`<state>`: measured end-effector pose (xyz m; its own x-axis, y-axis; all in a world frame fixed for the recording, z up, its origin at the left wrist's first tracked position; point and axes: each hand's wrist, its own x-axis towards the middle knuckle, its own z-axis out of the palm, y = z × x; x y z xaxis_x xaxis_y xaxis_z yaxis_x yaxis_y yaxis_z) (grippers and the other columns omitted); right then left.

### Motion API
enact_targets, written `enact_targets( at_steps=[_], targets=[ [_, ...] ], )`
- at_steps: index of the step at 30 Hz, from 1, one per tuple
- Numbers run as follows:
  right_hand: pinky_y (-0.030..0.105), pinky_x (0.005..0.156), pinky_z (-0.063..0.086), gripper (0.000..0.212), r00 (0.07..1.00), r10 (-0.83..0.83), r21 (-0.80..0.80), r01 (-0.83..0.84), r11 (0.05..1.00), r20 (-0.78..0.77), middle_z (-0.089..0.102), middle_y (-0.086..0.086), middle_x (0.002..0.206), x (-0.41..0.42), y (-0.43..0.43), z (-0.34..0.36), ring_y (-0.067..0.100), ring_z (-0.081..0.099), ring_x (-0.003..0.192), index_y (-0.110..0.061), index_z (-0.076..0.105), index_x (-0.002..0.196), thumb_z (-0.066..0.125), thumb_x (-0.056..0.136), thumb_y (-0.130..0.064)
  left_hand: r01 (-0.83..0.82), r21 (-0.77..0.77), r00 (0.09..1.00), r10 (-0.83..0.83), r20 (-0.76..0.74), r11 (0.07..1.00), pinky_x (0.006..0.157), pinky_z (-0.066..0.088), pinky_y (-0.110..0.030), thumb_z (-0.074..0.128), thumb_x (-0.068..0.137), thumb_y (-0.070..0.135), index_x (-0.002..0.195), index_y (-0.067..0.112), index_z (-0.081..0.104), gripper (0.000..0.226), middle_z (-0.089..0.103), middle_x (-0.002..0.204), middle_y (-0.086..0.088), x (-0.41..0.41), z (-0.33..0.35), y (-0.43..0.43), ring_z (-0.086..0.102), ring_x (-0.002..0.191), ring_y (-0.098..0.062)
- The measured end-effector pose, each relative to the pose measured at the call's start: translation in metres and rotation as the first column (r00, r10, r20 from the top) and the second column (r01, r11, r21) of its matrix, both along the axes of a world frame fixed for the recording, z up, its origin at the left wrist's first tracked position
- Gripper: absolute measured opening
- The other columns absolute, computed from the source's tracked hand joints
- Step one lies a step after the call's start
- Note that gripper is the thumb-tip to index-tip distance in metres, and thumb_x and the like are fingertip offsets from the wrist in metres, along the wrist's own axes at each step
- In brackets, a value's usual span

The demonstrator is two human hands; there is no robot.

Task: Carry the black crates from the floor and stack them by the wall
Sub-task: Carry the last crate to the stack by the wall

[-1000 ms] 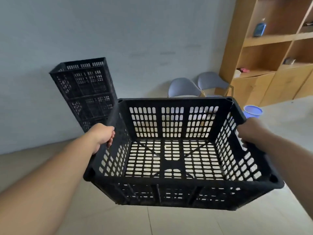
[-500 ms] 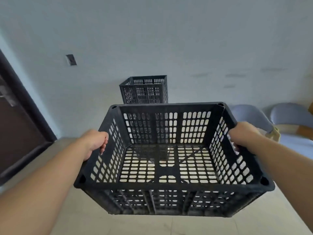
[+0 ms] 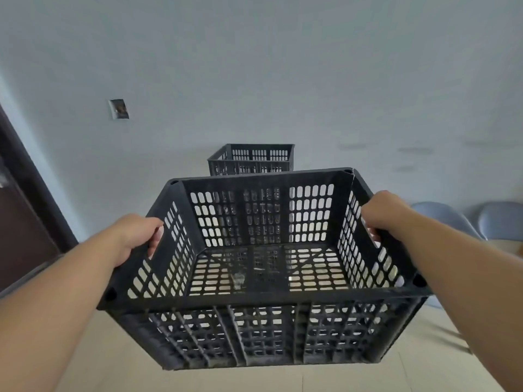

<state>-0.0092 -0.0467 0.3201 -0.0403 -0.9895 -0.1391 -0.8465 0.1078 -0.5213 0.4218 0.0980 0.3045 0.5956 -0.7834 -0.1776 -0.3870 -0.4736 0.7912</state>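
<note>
While left hand and right hand grip the carried crate rims, stack by wall awaits; placement left.

Beige tiled floor; crate stack and grey chairs on it.

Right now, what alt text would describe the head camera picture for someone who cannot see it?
Two bare hands, left hand and right hand, hold an empty black crate by its sides above a tiled floor. Beyond it, a stack of black crates stands against a pale wall.
</note>
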Motion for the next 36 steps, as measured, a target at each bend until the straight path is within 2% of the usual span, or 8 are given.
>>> enact_targets(
  at_steps=[3, 8, 13, 17, 23, 26, 29, 36],
  targets=[
    [0.028, 0.063, 0.056, 0.014, 0.989, -0.013, 0.052, 0.021, 0.998, -0.151, 0.075, 0.005, 0.076, 0.039, -0.024, 0.015, 0.022, 0.072, 0.076, -0.010, 0.080, 0.059, 0.075, 0.067, 0.001, 0.002, 0.004, 1.000, -0.002, 0.011, 1.000, 0.064, 0.048, -0.036, 0.049, 0.090, 0.002, 0.061, 0.003, 0.057, 0.030, 0.055, 0.058, -0.017, 0.036, 0.016, -0.040, 0.052, 0.050, -0.027],
    [0.035, 0.069, 0.061, 0.009, 0.994, -0.079, 0.017, 0.081, 0.997, -0.081, 0.074, 0.010, 0.071, 0.078, -0.071, 0.030, 0.029, 0.073, 0.076, 0.000, 0.079, 0.063, 0.073, 0.067, 0.006, 0.036, -0.015, 0.999, -0.036, 0.009, 0.999, 0.058, 0.045, -0.033, 0.045, 0.088, -0.004, 0.064, 0.001, 0.057, 0.027, 0.054, 0.057, -0.017, 0.081, 0.043, -0.107, 0.049, 0.048, -0.026],
    [0.037, 0.059, 0.060, 0.019, 0.972, -0.181, -0.097, 0.197, 0.976, 0.151, 0.054, 0.006, 0.033, 0.099, -0.141, 0.047, 0.032, 0.063, 0.053, 0.001, 0.057, 0.070, 0.057, 0.090, 0.001, 0.070, -0.033, 0.997, -0.070, 0.013, 0.997, 0.054, 0.046, -0.033, 0.042, 0.091, -0.006, 0.067, 0.000, 0.057, 0.029, 0.054, 0.061, -0.016, 0.112, 0.068, -0.181, 0.049, 0.049, -0.026],
    [0.031, 0.052, 0.054, 0.024, 0.978, -0.129, -0.095, 0.145, 0.985, 0.162, 0.062, 0.012, 0.042, 0.119, -0.202, 0.074, 0.031, 0.065, 0.052, 0.003, 0.062, 0.065, 0.053, 0.086, 0.006, 0.036, -0.072, 0.998, -0.040, -0.049, 0.997, 0.048, 0.048, -0.032, 0.043, 0.098, -0.004, 0.085, -0.004, 0.059, 0.021, 0.058, 0.064, -0.015, 0.133, 0.088, -0.249, 0.051, 0.052, -0.022],
    [0.046, 0.065, 0.057, 0.030, 0.978, -0.032, -0.130, 0.060, 0.990, 0.204, 0.065, 0.031, 0.065, 0.135, -0.309, 0.123, 0.044, 0.066, 0.063, 0.009, 0.062, 0.058, 0.045, 0.082, 0.013, 0.043, -0.130, 0.997, -0.051, -0.060, 0.991, 0.048, 0.050, -0.031, 0.044, 0.103, 0.000, 0.089, -0.006, 0.061, 0.022, 0.060, 0.069, -0.017, 0.158, 0.138, -0.341, 0.052, 0.056, -0.023],
    [0.033, 0.046, 0.055, 0.018, 0.978, -0.033, -0.201, 0.076, 0.977, 0.208, 0.062, 0.022, 0.063, 0.146, -0.356, 0.144, 0.031, 0.062, 0.048, 0.005, 0.058, 0.073, 0.052, 0.090, 0.005, 0.047, -0.155, 0.997, -0.057, -0.058, 0.987, 0.038, 0.050, -0.024, 0.046, 0.103, 0.001, 0.089, -0.007, 0.061, 0.021, 0.061, 0.071, -0.018, 0.173, 0.159, -0.383, 0.053, 0.053, -0.022],
    [0.038, 0.054, 0.051, 0.017, 0.973, -0.033, -0.184, 0.076, 0.980, 0.228, 0.059, 0.023, 0.055, 0.163, -0.393, 0.161, 0.028, 0.055, 0.042, 0.011, 0.055, 0.085, 0.040, 0.091, 0.009, 0.043, -0.172, 0.998, -0.051, -0.042, 0.984, 0.038, 0.050, -0.026, 0.048, 0.102, 0.001, 0.099, -0.008, 0.060, 0.016, 0.062, 0.071, -0.018, 0.189, 0.173, -0.426, 0.054, 0.052, -0.022],
    [0.025, 0.032, 0.043, 0.023, 0.967, -0.041, -0.209, 0.095, 0.973, 0.250, 0.053, 0.016, 0.040, 0.210, -0.467, 0.194, 0.023, 0.048, 0.025, 0.007, 0.051, 0.082, 0.032, 0.094, 0.011, 0.078, -0.190, 0.995, -0.089, -0.051, 0.979, 0.035, 0.049, -0.025, 0.047, 0.104, 0.004, 0.105, -0.007, 0.058, 0.016, 0.062, 0.073, -0.018, 0.238, 0.196, -0.527, 0.054, 0.050, -0.021]
  ],
)
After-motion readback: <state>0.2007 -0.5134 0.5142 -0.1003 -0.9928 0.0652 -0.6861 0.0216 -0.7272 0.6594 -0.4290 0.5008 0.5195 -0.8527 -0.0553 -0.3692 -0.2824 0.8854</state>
